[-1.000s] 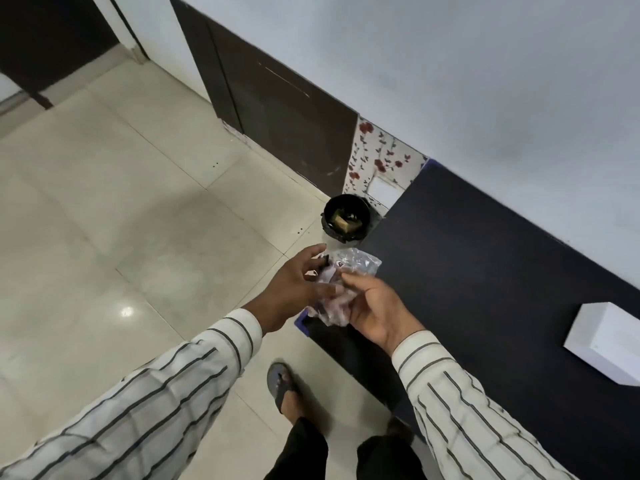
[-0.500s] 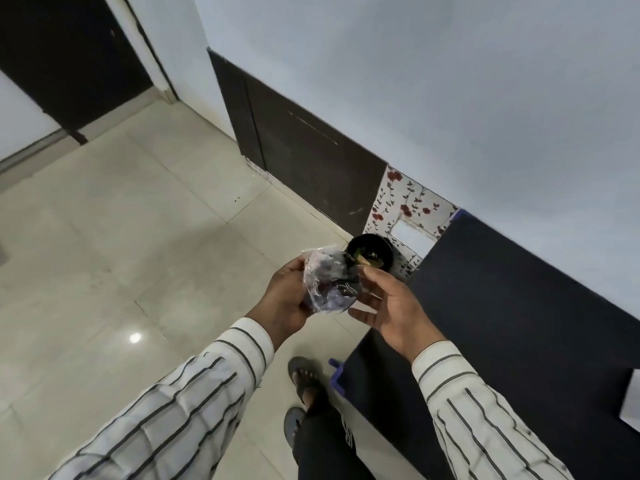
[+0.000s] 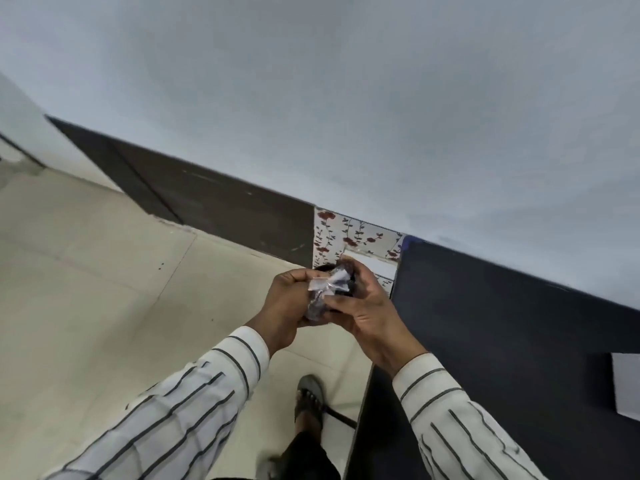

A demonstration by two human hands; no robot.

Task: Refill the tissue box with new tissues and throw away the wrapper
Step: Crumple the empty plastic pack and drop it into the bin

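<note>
Tiled floor (image 3: 86, 289); hands (image 3: 332, 299) clutching crumpled wrapper (image 3: 323, 289).

wrapper (image 3: 325, 289): thin clear plastic film, crinkled, glossy with white glints, crushed between left hand (image 3: 289, 306) and right hand (image 3: 367, 311). sleeves (image 3: 194, 403): woven cloth, matt, off-white with dark stripes. floor (image 3: 104, 289) at 9 o'clock: large cream tiles, smooth, faint sheen. surface (image 3: 502, 323) at 3 o'clock: black, matt, even. wall (image 3: 346, 98) at 12 o'clock: painted, matt, smooth; dark skirting panel (image 3: 225, 206) below it, dull, scuffed. floral panel (image 3: 356, 237): printed, smooth. tissue box (image 3: 627, 386): white, matt; material unclear.
</note>
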